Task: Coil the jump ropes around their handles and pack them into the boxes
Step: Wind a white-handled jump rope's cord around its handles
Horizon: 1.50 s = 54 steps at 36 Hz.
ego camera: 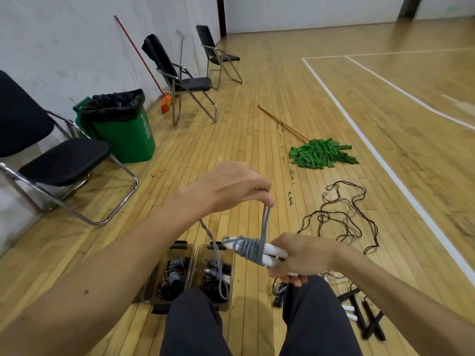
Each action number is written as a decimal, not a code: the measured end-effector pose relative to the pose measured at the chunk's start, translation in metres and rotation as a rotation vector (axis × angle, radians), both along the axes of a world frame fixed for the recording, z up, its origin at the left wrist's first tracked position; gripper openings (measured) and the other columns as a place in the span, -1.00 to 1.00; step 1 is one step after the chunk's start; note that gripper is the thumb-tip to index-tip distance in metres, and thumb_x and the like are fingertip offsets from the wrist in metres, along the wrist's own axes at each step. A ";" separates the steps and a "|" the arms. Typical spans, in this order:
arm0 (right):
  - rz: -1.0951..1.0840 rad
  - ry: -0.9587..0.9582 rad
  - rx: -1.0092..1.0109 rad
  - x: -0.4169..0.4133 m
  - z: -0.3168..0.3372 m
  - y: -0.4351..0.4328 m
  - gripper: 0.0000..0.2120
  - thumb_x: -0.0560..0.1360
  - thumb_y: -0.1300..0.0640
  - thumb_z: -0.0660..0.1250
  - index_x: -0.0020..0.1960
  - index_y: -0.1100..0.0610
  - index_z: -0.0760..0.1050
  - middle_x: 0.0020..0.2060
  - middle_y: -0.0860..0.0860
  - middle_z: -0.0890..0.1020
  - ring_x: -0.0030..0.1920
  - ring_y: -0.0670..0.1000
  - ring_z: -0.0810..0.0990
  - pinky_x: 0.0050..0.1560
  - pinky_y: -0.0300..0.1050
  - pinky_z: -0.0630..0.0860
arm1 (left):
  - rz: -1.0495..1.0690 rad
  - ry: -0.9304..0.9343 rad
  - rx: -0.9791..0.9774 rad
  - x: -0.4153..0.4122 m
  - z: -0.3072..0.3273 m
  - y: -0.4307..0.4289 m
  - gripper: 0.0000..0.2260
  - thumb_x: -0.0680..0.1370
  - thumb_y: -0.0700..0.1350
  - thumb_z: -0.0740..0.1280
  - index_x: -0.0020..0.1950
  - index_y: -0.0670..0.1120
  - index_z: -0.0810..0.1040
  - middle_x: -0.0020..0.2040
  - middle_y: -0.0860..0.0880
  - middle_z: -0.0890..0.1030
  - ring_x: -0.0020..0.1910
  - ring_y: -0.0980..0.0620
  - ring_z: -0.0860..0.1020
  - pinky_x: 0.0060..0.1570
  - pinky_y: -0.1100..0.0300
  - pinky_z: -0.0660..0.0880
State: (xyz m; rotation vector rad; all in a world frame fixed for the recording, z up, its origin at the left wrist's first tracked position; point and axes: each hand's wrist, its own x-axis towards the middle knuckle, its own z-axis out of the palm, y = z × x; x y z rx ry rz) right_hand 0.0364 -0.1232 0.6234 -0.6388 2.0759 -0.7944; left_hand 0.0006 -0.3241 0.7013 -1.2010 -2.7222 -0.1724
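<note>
At the far left a black folding chair stands by the wall, and next to it is a green bin with a black bag inside. On the wooden floor in front of the person's knees, two clear boxes lie side by side, the left box and the right box. Both hold dark and grey bundles, probably coiled ropes, though the view there is not sharp.

Above the boxes the left hand pinches some strands of the grey rope with curled fingertips, pulling them upward. The rope is wound many times around the white handles, and its free part hangs down in a loop over the right box. The right hand grips the white handles, with its fingers closed around them.

Further right a green mop lies on the floor. Near it is a tangle of loose ropes, and black handles lie beside the right knee.
</note>
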 end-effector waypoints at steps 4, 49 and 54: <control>0.091 0.007 -0.056 0.010 0.009 -0.004 -0.84 0.59 0.19 0.36 -0.02 0.31 0.51 -0.28 0.11 0.59 -0.36 0.00 0.54 -0.33 -0.16 0.50 | 0.040 -0.082 0.015 -0.004 -0.005 0.001 -0.58 0.53 0.27 0.21 -0.17 -0.06 0.61 -0.33 0.10 0.51 -0.38 0.18 0.39 -0.35 0.31 0.26; -0.412 0.248 -0.430 -0.023 0.036 0.016 -0.76 0.54 0.26 0.44 0.12 0.20 0.41 -0.16 0.14 0.73 -0.33 -0.01 0.62 -0.27 -0.11 0.59 | 0.311 -1.070 0.778 0.054 -0.091 0.010 -0.80 0.66 -0.07 0.27 -0.06 -0.18 0.51 -0.33 -0.05 0.60 -0.39 0.04 0.54 -0.34 0.19 0.51; -0.459 0.326 -0.370 -0.036 0.030 0.022 -0.75 0.54 0.21 0.46 0.12 0.15 0.43 -0.18 0.12 0.73 -0.33 -0.01 0.63 -0.24 0.00 0.60 | 0.374 -1.140 0.674 0.057 -0.092 0.013 -0.81 0.69 -0.13 0.22 -0.02 -0.18 0.55 -0.32 -0.05 0.60 -0.38 0.07 0.54 -0.30 0.22 0.51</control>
